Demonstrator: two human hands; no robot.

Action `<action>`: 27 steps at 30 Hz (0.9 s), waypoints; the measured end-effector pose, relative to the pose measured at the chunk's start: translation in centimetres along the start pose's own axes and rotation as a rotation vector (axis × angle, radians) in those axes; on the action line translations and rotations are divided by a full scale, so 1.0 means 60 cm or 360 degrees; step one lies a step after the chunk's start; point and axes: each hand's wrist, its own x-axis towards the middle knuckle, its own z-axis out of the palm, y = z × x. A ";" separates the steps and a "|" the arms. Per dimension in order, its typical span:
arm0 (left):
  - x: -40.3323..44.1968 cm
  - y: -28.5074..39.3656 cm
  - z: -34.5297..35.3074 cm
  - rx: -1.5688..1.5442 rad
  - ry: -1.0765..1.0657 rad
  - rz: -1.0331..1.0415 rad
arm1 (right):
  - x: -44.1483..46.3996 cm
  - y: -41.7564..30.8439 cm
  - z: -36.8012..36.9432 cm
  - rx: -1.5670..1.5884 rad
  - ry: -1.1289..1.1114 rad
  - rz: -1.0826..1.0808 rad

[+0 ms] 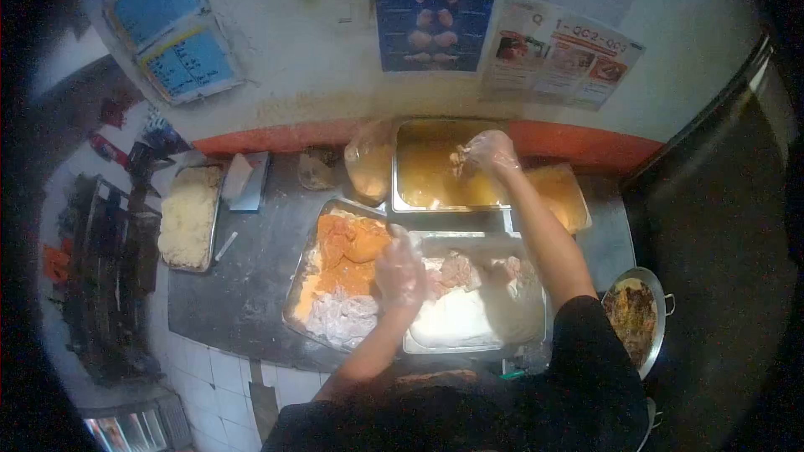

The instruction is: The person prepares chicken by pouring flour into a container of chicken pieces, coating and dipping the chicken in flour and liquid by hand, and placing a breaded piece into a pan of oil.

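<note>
right hand [492,151]: fingers clamped on chicken piece [458,162] above liquid-filled pan [452,208], worktop's [234,310] back edge | left hand [402,272]: flour tray's [477,349] left edge, fingers unclear

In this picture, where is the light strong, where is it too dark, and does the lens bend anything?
Head view: the white powder is bright, with shadow across its right part; the yellow liquid gleams near its lower edge; the far right is nearly black; the red wall stripe bows, suggesting a wide lens.

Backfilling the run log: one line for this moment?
right hand: holds pale piece over liquid pan | left hand: near border of orange-filled tray and white-powder tray, contact unclear
</note>
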 end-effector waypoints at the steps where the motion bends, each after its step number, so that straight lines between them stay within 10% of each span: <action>1: 0.001 -0.007 0.008 -0.0160 0.0073 -0.0199 | -0.012 0.008 0.021 0.0930 0.0249 0.0192; 5: 0.009 -0.066 0.079 -0.1015 -0.0094 -0.0517 | 0.002 0.059 0.074 0.1105 0.0306 0.0136; 7: 0.016 -0.076 0.098 -0.1012 0.0011 -0.0443 | 0.003 0.086 0.089 0.0565 0.0625 -0.0414; 12: 0.031 -0.055 0.083 -0.0849 0.0046 -0.0510 | -0.156 0.022 -0.038 0.1976 0.0569 0.0303; 18: 0.055 -0.042 0.063 -0.0898 -0.0187 -0.0647 | -0.330 -0.005 -0.055 0.2095 0.0321 0.0281; 20: 0.056 -0.040 0.052 -0.0206 -0.0195 -0.0449 | -0.387 -0.051 -0.066 0.2214 0.0118 0.0386; 27: -0.028 -0.017 0.021 -0.0098 -0.0123 -0.0052 | -0.486 -0.026 0.148 0.1314 0.0194 0.0296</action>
